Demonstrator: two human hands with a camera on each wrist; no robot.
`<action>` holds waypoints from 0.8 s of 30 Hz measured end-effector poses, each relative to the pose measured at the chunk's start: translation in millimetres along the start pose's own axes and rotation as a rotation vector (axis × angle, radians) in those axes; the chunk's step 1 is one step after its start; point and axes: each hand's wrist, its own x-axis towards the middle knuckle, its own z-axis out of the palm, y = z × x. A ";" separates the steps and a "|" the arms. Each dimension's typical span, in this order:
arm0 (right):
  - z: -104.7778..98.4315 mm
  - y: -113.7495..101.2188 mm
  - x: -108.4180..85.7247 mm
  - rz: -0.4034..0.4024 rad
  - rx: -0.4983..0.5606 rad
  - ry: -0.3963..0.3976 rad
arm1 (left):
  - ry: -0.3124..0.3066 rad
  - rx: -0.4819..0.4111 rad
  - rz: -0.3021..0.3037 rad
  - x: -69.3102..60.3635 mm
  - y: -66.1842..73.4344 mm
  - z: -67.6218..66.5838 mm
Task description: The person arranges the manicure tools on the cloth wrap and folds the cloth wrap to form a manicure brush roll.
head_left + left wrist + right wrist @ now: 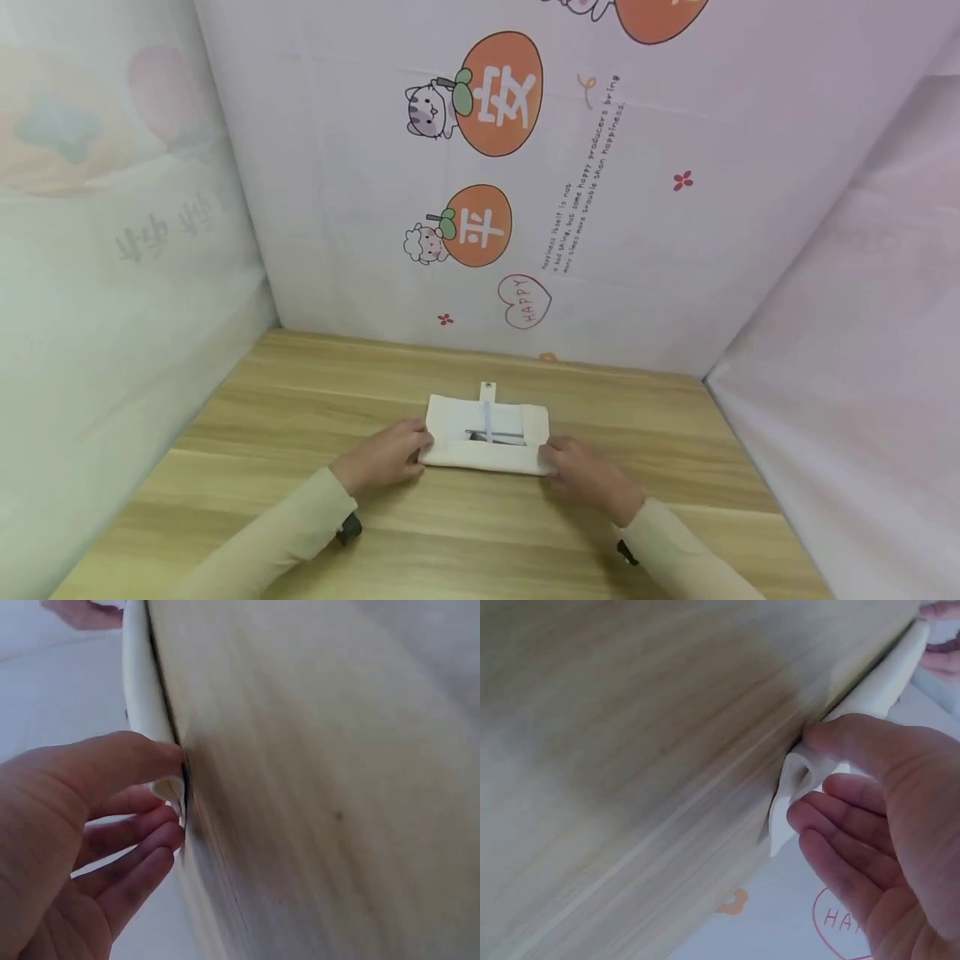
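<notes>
A white roll-up pouch lies on the wooden table with its near edge folded over. On its open inner face, slim metal tools sit beneath a narrow pale strap; their exact kind is too small to tell. My left hand pinches the left end of the fold between thumb and fingers. At the opposite end, my right hand pinches the fold the same way. The right wrist view shows the rolled end of the pouch as a small loop by the thumb. A tab with a snap sticks out from the far edge.
The wood-grain table reaches back to a white printed cloth wall. More white cloth hangs along the left and right sides. Dark straps show at both sleeve cuffs.
</notes>
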 end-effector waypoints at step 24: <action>-10.9 43.2 30.7 0.190 0.452 -0.238 | -0.036 -0.380 -0.093 17.9 -42.1 -6.7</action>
